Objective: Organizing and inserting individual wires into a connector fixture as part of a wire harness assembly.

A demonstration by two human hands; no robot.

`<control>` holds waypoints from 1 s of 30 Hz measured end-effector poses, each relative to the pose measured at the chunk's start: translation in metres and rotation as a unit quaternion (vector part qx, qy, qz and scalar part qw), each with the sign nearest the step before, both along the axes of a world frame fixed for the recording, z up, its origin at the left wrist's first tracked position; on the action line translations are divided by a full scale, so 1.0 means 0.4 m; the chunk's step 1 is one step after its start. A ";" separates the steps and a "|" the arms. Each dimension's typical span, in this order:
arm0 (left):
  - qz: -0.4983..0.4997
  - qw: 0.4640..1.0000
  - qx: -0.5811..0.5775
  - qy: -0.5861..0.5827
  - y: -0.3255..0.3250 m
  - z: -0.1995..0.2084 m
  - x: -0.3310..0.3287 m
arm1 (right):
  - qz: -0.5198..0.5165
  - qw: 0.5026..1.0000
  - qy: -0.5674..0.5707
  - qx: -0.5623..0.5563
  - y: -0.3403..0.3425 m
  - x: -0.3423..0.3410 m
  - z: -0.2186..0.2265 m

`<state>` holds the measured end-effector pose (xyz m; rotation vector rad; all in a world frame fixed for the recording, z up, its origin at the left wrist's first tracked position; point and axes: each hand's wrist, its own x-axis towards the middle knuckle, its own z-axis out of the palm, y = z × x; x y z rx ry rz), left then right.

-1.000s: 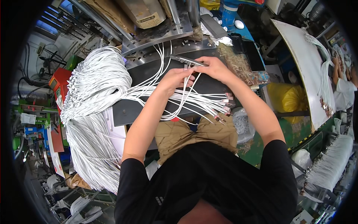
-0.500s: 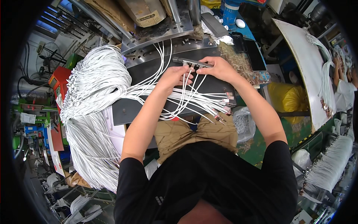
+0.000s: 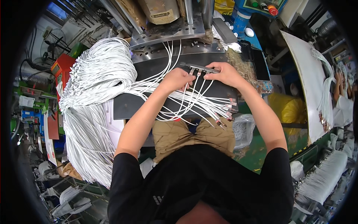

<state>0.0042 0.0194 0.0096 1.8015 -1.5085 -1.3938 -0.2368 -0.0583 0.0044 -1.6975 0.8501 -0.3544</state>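
Above the dark work surface (image 3: 125,106) I hold a narrow grey metal bar (image 3: 197,67) with several cable ends set along its near side. My right hand (image 3: 226,74) grips the bar's right end between thumb and fingers. At its left part, my left hand (image 3: 177,80) is closed in a pinch on a white cable just below the bar; the fingertips partly hide the cable's end. White cables (image 3: 199,100) fan out under both hands to the right. Their metal-tipped connectors (image 3: 229,106) lie near the surface's right edge.
A large bundle of white cables (image 3: 100,71) drapes off the left side. Behind the bar stands a steel press with a perforated plate (image 3: 167,35). A control box with coloured buttons (image 3: 261,5) is at the far right; a clear plastic bag (image 3: 243,130) sits beside my leg.
The view has shifted slightly, so the bench appears lower and further right. My left fingers have drawn together into a tighter pinch beneath the bar. My right hand still grips the bar.
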 end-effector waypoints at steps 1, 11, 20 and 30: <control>0.003 1.000 0.000 0.003 -0.001 -0.001 0.000 | 0.003 1.000 0.003 0.000 -0.001 0.000 0.004; -0.058 0.978 -0.059 -0.193 0.020 0.037 -0.025 | 0.021 0.987 0.093 -0.129 0.012 0.010 0.042; 0.283 0.934 -0.197 0.095 -0.115 0.020 0.121 | -0.087 0.844 0.007 -0.529 -0.059 0.072 0.009; 0.214 0.925 -0.027 0.314 -0.083 -0.051 0.137 | -0.038 0.769 0.184 -0.611 -0.257 0.235 -0.047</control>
